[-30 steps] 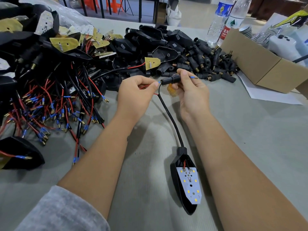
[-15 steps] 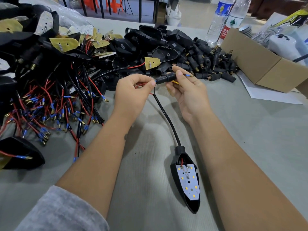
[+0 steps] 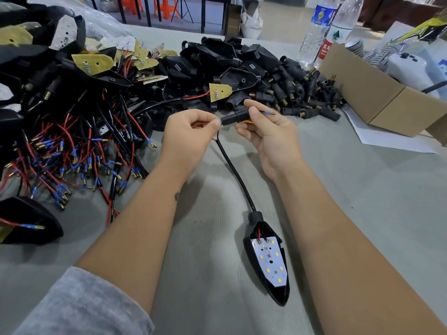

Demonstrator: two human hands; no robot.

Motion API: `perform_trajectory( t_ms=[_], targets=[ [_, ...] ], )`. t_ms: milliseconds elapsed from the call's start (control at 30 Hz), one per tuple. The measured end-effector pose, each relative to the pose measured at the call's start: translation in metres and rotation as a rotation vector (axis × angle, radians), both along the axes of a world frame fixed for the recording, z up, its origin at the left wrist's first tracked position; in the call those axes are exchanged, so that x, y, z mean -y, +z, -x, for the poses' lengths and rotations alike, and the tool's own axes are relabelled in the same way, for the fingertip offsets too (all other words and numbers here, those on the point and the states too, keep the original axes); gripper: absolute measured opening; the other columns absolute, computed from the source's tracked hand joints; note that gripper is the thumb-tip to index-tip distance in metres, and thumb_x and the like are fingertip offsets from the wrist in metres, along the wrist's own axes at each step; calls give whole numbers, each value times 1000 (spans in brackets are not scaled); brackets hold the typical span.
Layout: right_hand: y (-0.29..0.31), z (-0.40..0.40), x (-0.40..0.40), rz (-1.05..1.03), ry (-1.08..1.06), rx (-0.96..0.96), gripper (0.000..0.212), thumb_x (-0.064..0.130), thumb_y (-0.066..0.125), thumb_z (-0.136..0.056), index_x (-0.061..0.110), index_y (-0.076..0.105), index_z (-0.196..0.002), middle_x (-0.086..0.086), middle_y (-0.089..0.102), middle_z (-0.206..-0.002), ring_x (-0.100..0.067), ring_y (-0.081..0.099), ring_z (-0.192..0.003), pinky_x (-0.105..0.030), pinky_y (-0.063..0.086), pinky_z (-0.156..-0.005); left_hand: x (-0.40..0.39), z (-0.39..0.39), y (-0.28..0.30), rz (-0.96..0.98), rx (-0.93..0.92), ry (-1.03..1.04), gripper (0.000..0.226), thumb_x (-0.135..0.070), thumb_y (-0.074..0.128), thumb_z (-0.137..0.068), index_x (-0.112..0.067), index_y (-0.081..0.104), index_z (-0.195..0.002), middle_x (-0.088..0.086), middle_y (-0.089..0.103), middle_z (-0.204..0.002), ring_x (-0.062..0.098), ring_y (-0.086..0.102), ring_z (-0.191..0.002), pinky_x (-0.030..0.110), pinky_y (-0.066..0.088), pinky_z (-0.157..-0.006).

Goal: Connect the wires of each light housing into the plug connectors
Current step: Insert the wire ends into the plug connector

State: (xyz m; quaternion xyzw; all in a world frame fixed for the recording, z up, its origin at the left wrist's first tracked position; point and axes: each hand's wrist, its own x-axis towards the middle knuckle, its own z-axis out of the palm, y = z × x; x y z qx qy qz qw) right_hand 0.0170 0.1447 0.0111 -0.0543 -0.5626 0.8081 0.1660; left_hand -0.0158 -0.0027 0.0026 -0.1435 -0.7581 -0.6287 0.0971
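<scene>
Head view: right hand [image 3: 268,139] pinches the stiff, light plug connector [image 3: 235,116]; left hand [image 3: 191,136] pinches the limp red wire [image 3: 202,125] near its tip, probably best.

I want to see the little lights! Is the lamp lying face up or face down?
Face up. The light housing lies on the table with its white LED board showing. The LEDs look unlit.

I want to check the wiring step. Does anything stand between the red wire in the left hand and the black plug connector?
Nothing visible does. The left hand pinches the red wire right at the black plug connector's open end, which the right hand holds.
</scene>
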Motion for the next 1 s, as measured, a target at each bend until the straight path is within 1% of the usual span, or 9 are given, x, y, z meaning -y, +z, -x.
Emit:
perform_trajectory(
  t_ms=[133, 300, 433, 500, 533, 667, 800, 933, 1000],
  targets=[
    [0, 1, 2, 15, -62, 43, 13, 3, 54, -98, 5, 67, -98, -13, 67, -85, -13, 67, -60, -20, 56, -64, -2, -3, 2, 38, 10, -31, 14, -9, 69, -87, -20, 71, -78, -6, 67, -70, -4, 58, -61, 11, 47, -64],
    [-1, 5, 4, 60, -169, 80, 11, 4, 59, -95, 5, 68, -89, -7, 68, -72, -12, 66, -55, -19, 55, -60, -4, -8, 3, 77, -6, -35, 12, -11, 67, -88, -20, 73, -83, -4, 68, -72, 2, 58, -65, 18, 49, -66],
    [0, 7, 4, 128, -188, 81, 7, 5, 61, -95, 2, 67, -92, -12, 65, -81, -15, 65, -57, -20, 55, -60, -7, -6, 4, 12, 57, -2, 22, -8, 57, -93, -24, 73, -93, 2, 72, -82, 13, 62, -72, 34, 54, -79],
    [1, 7, 4, 147, -193, 81, 7, 5, 61, -95, 1, 66, -94, -15, 64, -85, -16, 64, -57, -20, 55, -60, -8, -4, 3, 20, 53, 34, 18, -10, 56, -95, -22, 69, -96, 0, 69, -81, 19, 64, -76, 40, 55, -83],
    [1, 7, 4, 149, -194, 83, 7, 5, 61, -95, 1, 66, -94, -16, 64, -86, -16, 64, -57, -20, 55, -60, -8, -3, 1, 23, 43, 46, 14, -11, 57, -95, -20, 67, -96, -1, 68, -81, 18, 66, -78, 41, 56, -84],
    [1, 4, 6, 79, -164, 79, 8, 5, 60, -96, 4, 67, -92, -12, 66, -83, -15, 66, -58, -19, 55, -61, -5, -3, -2, 26, 1, 64, 19, -11, 64, -92, -26, 64, -81, -6, 67, -76, 12, 67, -73, 35, 58, -79],
    [0, 3, 7, 8, -105, 62, 9, 6, 58, -97, 5, 67, -96, -13, 67, -84, -13, 67, -59, -20, 57, -64, -5, -4, -3, 45, -33, 39, 21, -14, 66, -90, -29, 67, -77, -7, 68, -73, 9, 62, -70, 30, 54, -74],
    [1, 3, 6, 89, -118, 56, 9, 7, 59, -96, 4, 68, -98, -14, 66, -90, -14, 67, -60, -20, 56, -64, -8, -5, 1, -29, 46, 50, 24, -20, 56, -96, -31, 68, -78, -8, 70, -75, 5, 61, -68, 25, 50, -69],
    [2, 4, 4, 156, -135, 53, 10, 7, 59, -96, 2, 67, -101, -18, 64, -95, -15, 67, -60, -19, 55, -62, -8, -4, 1, -68, 75, 82, 19, -20, 56, -96, -30, 65, -82, -7, 68, -77, 6, 61, -70, 25, 50, -69]
  ],
)
